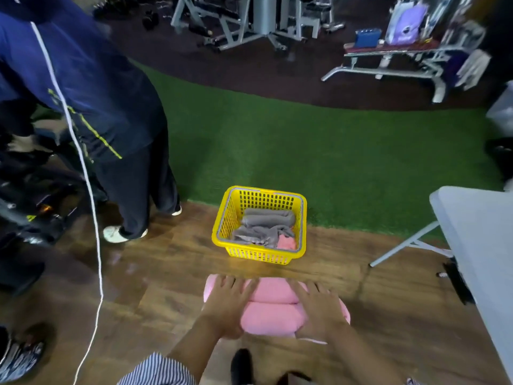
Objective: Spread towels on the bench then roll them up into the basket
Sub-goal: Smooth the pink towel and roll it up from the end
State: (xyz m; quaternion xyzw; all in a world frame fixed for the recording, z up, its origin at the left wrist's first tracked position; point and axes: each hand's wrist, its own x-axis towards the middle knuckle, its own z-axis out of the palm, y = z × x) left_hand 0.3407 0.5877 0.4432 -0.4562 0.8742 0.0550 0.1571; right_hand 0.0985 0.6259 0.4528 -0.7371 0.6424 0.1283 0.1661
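A rolled pink towel (273,309) is pressed under the flat, spread left hand (229,304) and right hand (319,309), near a yellow basket (222,229). If lifted loosely, the roll could be undone.

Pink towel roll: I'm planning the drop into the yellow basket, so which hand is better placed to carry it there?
Marginally the right hand: the basket sits ahead and slightly right of the pink towel roll. The left hand lies flat on it too.

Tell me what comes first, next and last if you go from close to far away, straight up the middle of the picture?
Pink towel under both hands, left hand and right hand → wooden floor → yellow basket holding grey towels → green turf → gym machines.
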